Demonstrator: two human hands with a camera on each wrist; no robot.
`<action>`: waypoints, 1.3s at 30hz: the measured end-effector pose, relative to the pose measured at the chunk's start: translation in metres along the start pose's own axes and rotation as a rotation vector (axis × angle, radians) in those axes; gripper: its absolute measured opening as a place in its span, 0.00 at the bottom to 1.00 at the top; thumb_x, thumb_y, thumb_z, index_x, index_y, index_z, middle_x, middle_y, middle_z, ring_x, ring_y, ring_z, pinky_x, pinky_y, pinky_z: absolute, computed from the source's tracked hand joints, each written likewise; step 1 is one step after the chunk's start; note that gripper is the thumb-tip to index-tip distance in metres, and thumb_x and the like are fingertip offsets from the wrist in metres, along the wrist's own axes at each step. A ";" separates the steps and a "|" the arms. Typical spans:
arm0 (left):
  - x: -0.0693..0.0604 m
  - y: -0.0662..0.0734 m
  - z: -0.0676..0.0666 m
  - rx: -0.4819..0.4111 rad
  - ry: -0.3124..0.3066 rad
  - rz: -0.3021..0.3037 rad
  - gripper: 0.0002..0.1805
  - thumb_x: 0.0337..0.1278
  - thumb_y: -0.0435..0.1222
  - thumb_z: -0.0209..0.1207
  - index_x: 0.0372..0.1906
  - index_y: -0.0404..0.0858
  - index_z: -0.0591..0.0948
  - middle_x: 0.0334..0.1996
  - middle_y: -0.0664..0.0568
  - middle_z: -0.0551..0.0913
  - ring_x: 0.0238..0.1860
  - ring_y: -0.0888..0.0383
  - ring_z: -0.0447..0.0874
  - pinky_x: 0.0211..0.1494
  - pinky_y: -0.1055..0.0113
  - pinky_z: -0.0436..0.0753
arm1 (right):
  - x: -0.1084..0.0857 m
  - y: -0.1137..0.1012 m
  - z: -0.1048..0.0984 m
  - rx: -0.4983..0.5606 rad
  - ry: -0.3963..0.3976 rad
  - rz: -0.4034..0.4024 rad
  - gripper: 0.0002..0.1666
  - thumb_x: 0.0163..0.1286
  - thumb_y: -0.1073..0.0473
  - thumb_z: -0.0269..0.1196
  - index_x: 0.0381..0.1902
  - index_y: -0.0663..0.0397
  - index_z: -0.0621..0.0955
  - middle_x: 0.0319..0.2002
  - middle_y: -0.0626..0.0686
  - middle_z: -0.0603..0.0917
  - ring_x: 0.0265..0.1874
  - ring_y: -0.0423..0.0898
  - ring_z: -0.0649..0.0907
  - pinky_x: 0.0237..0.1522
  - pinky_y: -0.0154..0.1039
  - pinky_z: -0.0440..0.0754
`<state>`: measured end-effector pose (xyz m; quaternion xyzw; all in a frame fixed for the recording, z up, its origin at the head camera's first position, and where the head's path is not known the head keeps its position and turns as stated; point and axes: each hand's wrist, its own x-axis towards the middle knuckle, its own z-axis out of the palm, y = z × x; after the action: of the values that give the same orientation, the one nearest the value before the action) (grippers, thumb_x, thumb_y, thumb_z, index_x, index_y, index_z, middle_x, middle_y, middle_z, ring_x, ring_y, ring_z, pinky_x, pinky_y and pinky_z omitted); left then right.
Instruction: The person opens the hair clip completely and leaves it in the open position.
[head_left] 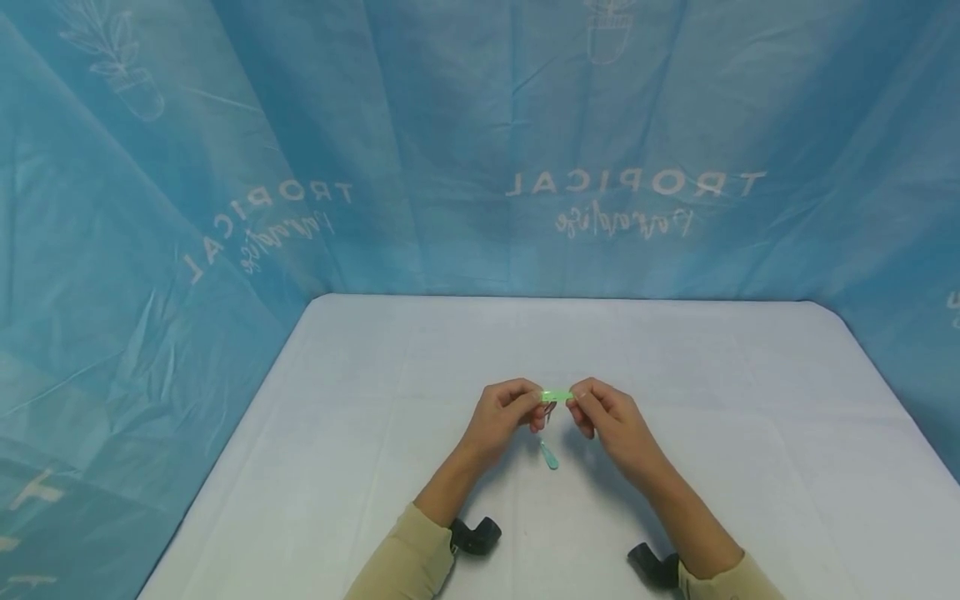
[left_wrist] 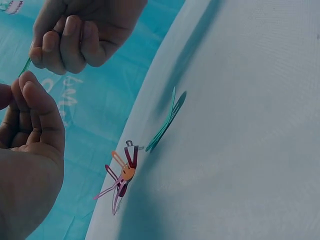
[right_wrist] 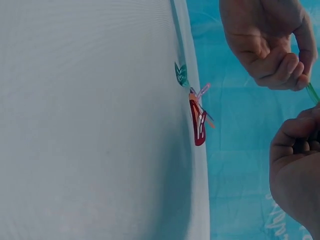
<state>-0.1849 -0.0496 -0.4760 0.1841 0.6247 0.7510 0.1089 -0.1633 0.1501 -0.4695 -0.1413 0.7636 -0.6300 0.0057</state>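
Note:
A bright green snap hair clip (head_left: 557,396) is stretched level between both hands above the white table. My left hand (head_left: 504,417) pinches its left end between thumb and fingers. At its other end, my right hand (head_left: 611,421) pinches it in the same way. In the left wrist view only a thin green edge shows between the fingertips. Below the hands, a teal snap clip (head_left: 550,456) lies on the cloth. Beside it rests a small cluster of clips (left_wrist: 125,172) in dark red, orange and pink, partly hidden by the left fingers in the head view.
The white table (head_left: 405,350) has rounded far corners. Blue printed curtains (head_left: 450,150) hang behind it and along its sides. Black wrist mounts (head_left: 480,536) sit by both cuffs, low over the near part of the table.

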 end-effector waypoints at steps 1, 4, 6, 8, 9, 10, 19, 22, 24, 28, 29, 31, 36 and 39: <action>0.000 0.000 0.000 -0.009 -0.001 -0.003 0.20 0.72 0.32 0.53 0.43 0.12 0.72 0.27 0.50 0.79 0.27 0.62 0.78 0.35 0.72 0.80 | 0.000 0.000 0.000 0.009 -0.005 0.002 0.15 0.82 0.53 0.51 0.38 0.55 0.78 0.25 0.55 0.74 0.22 0.48 0.74 0.27 0.39 0.74; -0.001 0.000 0.001 -0.022 -0.004 -0.008 0.20 0.72 0.32 0.53 0.43 0.12 0.72 0.27 0.52 0.79 0.27 0.62 0.78 0.36 0.72 0.81 | 0.000 0.000 0.000 0.024 -0.013 0.014 0.16 0.82 0.52 0.51 0.38 0.55 0.77 0.26 0.55 0.74 0.23 0.48 0.74 0.29 0.37 0.75; -0.001 0.000 0.001 -0.035 -0.015 -0.008 0.20 0.72 0.33 0.53 0.43 0.12 0.72 0.27 0.53 0.79 0.28 0.62 0.77 0.36 0.71 0.80 | -0.001 0.000 0.001 0.037 -0.013 0.028 0.16 0.82 0.51 0.50 0.38 0.56 0.77 0.26 0.55 0.74 0.23 0.47 0.74 0.30 0.37 0.75; -0.001 0.000 0.001 -0.052 -0.030 -0.002 0.21 0.73 0.33 0.52 0.43 0.12 0.71 0.27 0.54 0.78 0.28 0.62 0.77 0.37 0.71 0.80 | -0.001 -0.001 0.001 0.062 -0.018 0.036 0.17 0.82 0.51 0.50 0.38 0.57 0.77 0.27 0.54 0.74 0.24 0.47 0.74 0.29 0.37 0.75; -0.002 0.000 0.001 -0.061 -0.038 0.003 0.21 0.74 0.34 0.52 0.43 0.12 0.71 0.27 0.54 0.78 0.28 0.62 0.77 0.37 0.71 0.80 | -0.001 -0.001 0.001 0.074 -0.020 0.040 0.17 0.82 0.51 0.50 0.38 0.58 0.76 0.27 0.54 0.74 0.24 0.46 0.74 0.29 0.37 0.75; -0.002 0.000 0.001 -0.068 -0.045 0.011 0.21 0.74 0.34 0.51 0.42 0.12 0.71 0.27 0.54 0.78 0.28 0.62 0.76 0.37 0.71 0.79 | 0.000 0.000 0.001 0.088 -0.024 0.038 0.18 0.82 0.51 0.50 0.38 0.59 0.76 0.27 0.53 0.74 0.23 0.46 0.73 0.29 0.37 0.75; 0.001 0.001 0.001 0.010 -0.032 0.019 0.21 0.74 0.35 0.52 0.41 0.14 0.73 0.28 0.44 0.79 0.28 0.61 0.76 0.37 0.70 0.79 | 0.002 0.000 0.000 0.071 -0.008 0.050 0.19 0.82 0.52 0.50 0.37 0.63 0.75 0.26 0.55 0.74 0.21 0.47 0.72 0.27 0.38 0.74; 0.002 -0.001 0.000 0.045 -0.016 -0.004 0.20 0.74 0.35 0.53 0.41 0.15 0.74 0.31 0.32 0.78 0.28 0.61 0.77 0.37 0.70 0.80 | 0.002 -0.001 -0.001 0.041 0.013 0.093 0.22 0.81 0.50 0.51 0.38 0.66 0.76 0.25 0.57 0.74 0.21 0.47 0.72 0.27 0.39 0.73; 0.003 -0.001 0.000 0.059 -0.009 -0.018 0.20 0.74 0.35 0.53 0.42 0.15 0.74 0.33 0.27 0.77 0.27 0.61 0.77 0.36 0.70 0.80 | 0.003 -0.001 -0.001 0.028 0.020 0.118 0.23 0.81 0.49 0.51 0.39 0.68 0.76 0.26 0.58 0.74 0.21 0.47 0.72 0.27 0.40 0.73; 0.003 0.000 -0.001 0.080 0.002 -0.033 0.20 0.74 0.35 0.53 0.41 0.15 0.75 0.32 0.28 0.78 0.27 0.62 0.78 0.35 0.70 0.80 | 0.004 -0.001 -0.001 0.009 0.022 0.161 0.25 0.81 0.48 0.52 0.41 0.69 0.76 0.27 0.62 0.75 0.21 0.46 0.73 0.27 0.41 0.73; 0.003 0.000 -0.001 0.083 0.004 -0.034 0.20 0.74 0.35 0.53 0.41 0.15 0.75 0.32 0.28 0.78 0.27 0.62 0.78 0.35 0.70 0.80 | 0.004 -0.001 -0.001 0.004 0.021 0.168 0.24 0.80 0.48 0.52 0.41 0.69 0.77 0.28 0.62 0.75 0.21 0.46 0.73 0.27 0.41 0.73; 0.003 0.001 -0.002 0.096 0.008 -0.038 0.20 0.73 0.35 0.53 0.41 0.16 0.76 0.31 0.31 0.79 0.27 0.62 0.78 0.35 0.70 0.80 | 0.004 -0.001 -0.001 -0.001 0.019 0.178 0.24 0.80 0.48 0.53 0.41 0.68 0.77 0.29 0.64 0.75 0.22 0.45 0.73 0.27 0.41 0.74; 0.002 0.003 -0.003 0.118 0.013 -0.066 0.20 0.73 0.36 0.54 0.42 0.17 0.77 0.31 0.31 0.79 0.27 0.62 0.79 0.36 0.70 0.81 | 0.004 0.000 -0.001 -0.001 0.014 0.181 0.23 0.80 0.49 0.53 0.41 0.68 0.78 0.30 0.67 0.75 0.22 0.45 0.73 0.27 0.40 0.74; 0.002 0.003 -0.006 0.125 0.020 -0.090 0.19 0.73 0.36 0.54 0.43 0.17 0.77 0.31 0.33 0.79 0.27 0.61 0.79 0.36 0.70 0.81 | 0.004 0.000 -0.001 -0.006 0.014 0.185 0.23 0.80 0.49 0.53 0.42 0.68 0.78 0.29 0.66 0.76 0.22 0.45 0.73 0.28 0.38 0.74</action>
<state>-0.1888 -0.0544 -0.4733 0.1548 0.6791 0.7067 0.1245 -0.1672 0.1497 -0.4684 -0.0658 0.7754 -0.6253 0.0581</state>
